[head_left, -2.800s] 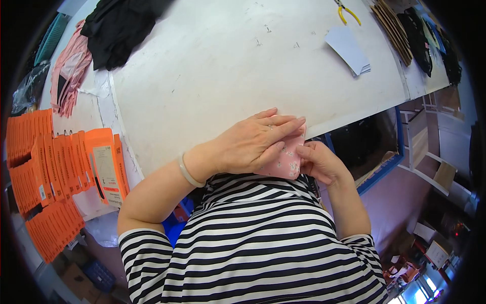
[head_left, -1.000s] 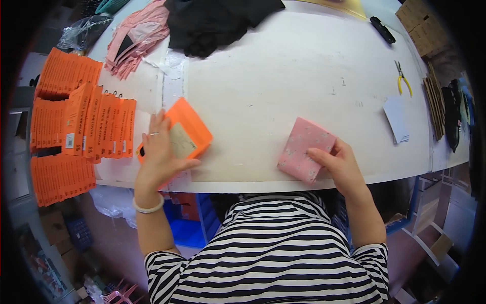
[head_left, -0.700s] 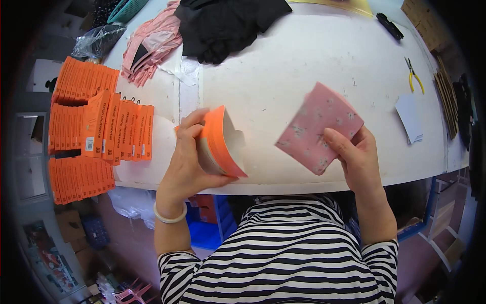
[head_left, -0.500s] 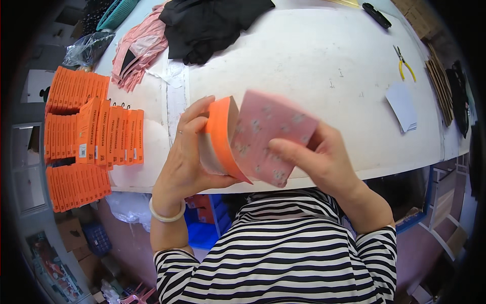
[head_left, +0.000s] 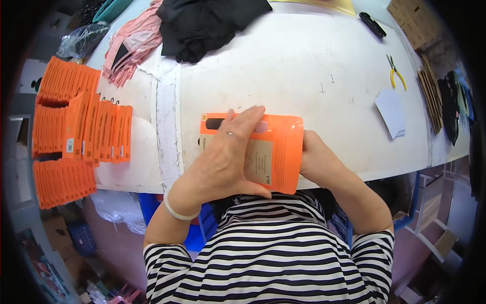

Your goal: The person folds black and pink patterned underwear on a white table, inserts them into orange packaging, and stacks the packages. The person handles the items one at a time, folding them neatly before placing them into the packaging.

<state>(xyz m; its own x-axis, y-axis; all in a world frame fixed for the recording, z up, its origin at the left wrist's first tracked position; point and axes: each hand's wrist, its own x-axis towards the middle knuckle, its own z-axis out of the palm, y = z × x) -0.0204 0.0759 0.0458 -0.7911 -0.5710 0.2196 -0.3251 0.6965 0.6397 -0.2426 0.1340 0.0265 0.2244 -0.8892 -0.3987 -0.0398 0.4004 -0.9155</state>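
Note:
An orange cardboard sleeve box (head_left: 286, 152) with a beige panel is held over the near edge of the table. My left hand (head_left: 223, 157) grips it across the front, fingers along the far edge and thumb at the near edge. At the box's right end is my right hand (head_left: 319, 159), its fingers hidden in or behind the box. The pink floral folded cloth cannot be made out as a whole; a small pinkish patch (head_left: 261, 126) shows near the dark slot by my left fingertips.
Stacked orange boxes (head_left: 76, 126) stand at the left. Pink garments (head_left: 132, 43) and black cloth (head_left: 202, 28) lie at the back. To the right are white cards (head_left: 390, 111), yellow-handled pliers (head_left: 397, 78) and a black tool (head_left: 372, 25).
The pink floral folded cloth has gone out of sight at the box's right end, with my right hand now there. The box has turned its broad printed face upward under my left hand.

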